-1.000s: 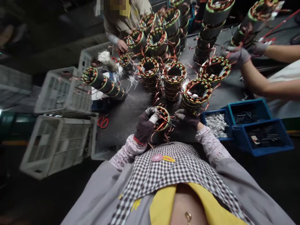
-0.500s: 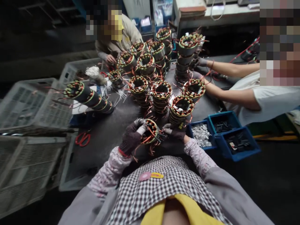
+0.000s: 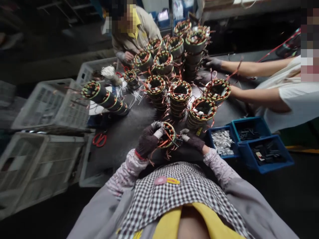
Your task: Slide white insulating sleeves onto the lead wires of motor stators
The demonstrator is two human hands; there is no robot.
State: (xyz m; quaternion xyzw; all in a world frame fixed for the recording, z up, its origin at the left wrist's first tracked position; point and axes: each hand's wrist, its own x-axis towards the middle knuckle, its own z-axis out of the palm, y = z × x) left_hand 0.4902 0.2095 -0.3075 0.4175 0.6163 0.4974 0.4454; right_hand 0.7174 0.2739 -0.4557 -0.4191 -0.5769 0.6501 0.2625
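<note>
A motor stator [image 3: 171,130] with a copper-coloured winding and loose lead wires [image 3: 177,142] sits at the table's near edge, in front of my body. My left hand [image 3: 149,140], in a dark glove with grey fingertips, grips the stator's left rim, its thumb and fingers bent over the top. My right hand [image 3: 193,139], gloved the same way, is at the stator's right side. Its fingers are pinched together at the lead wires there. Just beyond stands a stack of stators [image 3: 202,108] with white bits inside the top one.
Several more stator stacks [image 3: 179,91] fill the table's middle. One stack [image 3: 104,96] leans at left, near red-handled scissors [image 3: 99,139]. Blue bins [image 3: 265,154] hold black and whitish pieces at right. Plastic crates [image 3: 45,109] stand left. Two co-workers work across and at right.
My view has shifted, so most things appear farther right. The tall stack near the right co-worker's gloved hand is closer to its neighbours. Both my hands stay at the same stator.
</note>
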